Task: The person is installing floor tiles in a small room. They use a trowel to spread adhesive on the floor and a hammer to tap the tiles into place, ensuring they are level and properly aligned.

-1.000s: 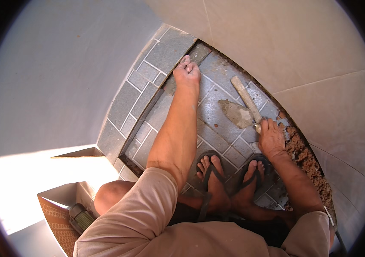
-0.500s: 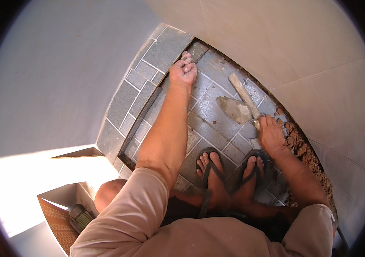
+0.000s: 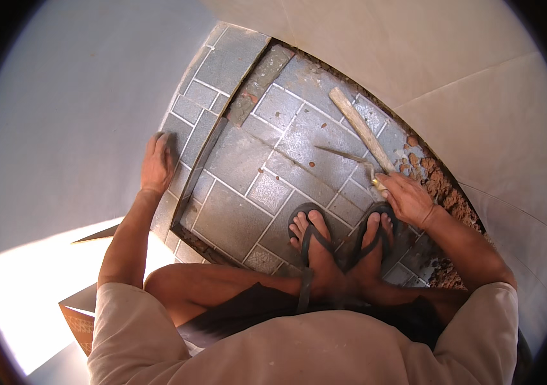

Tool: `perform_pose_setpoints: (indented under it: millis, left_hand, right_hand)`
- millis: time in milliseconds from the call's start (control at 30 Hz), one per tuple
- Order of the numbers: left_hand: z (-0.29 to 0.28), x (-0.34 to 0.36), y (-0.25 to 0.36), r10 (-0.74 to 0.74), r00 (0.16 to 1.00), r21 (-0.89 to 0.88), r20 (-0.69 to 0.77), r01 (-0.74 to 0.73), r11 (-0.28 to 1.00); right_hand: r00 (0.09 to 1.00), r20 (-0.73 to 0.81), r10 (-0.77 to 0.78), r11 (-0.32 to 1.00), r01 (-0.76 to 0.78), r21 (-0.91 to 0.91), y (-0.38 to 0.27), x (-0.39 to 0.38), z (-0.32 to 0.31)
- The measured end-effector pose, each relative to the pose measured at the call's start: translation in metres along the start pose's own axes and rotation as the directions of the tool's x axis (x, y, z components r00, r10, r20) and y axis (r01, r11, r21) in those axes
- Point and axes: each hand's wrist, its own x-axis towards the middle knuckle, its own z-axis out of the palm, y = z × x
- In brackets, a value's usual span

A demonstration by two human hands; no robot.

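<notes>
My right hand (image 3: pixel 408 197) is closed around the handle of a trowel (image 3: pixel 342 154) above the paved floor. Its blade shows almost edge-on and points left. A pale wooden stick (image 3: pixel 360 128) lies beside the trowel, one end close to my right fingers. At the left, my left hand (image 3: pixel 159 165) reaches down to the raised tiled ledge (image 3: pixel 191 110) where it meets the wall. Its fingers are stretched out, the tips dark and slightly blurred, and nothing shows held in them. A rough mortar-stained strip (image 3: pixel 260 86) lies along the foot of the ledge.
Grey paving tiles (image 3: pixel 231 215) with white joints cover the floor under my sandalled feet (image 3: pixel 315 234). Broken reddish rubble (image 3: pixel 440 189) fills the gap along the curved right wall (image 3: pixel 478 115). A brown box (image 3: pixel 76 324) stands at lower left by a sunlit patch.
My left hand has moved from the far end of the ledge's inner side back and left to the wall side. The trowel in my right hand has turned from flat to edge-on.
</notes>
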Motion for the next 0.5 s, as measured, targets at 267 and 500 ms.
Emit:
perform_pose_setpoints:
  millis: [267, 500]
  left_hand:
    - [0.008, -0.060, -0.029, 0.003, 0.995, 0.126, 0.102, -0.016, 0.992]
    - [0.032, -0.064, -0.041, 0.032, 0.999, -0.001, 0.000, -0.032, 0.999]
  right_hand:
    - [0.932, -0.214, 0.291, 0.924, -0.332, -0.189, -0.032, 0.103, -0.004]
    - [0.877, -0.005, 0.480, 0.862, -0.473, -0.183, 0.007, 0.124, 0.021]
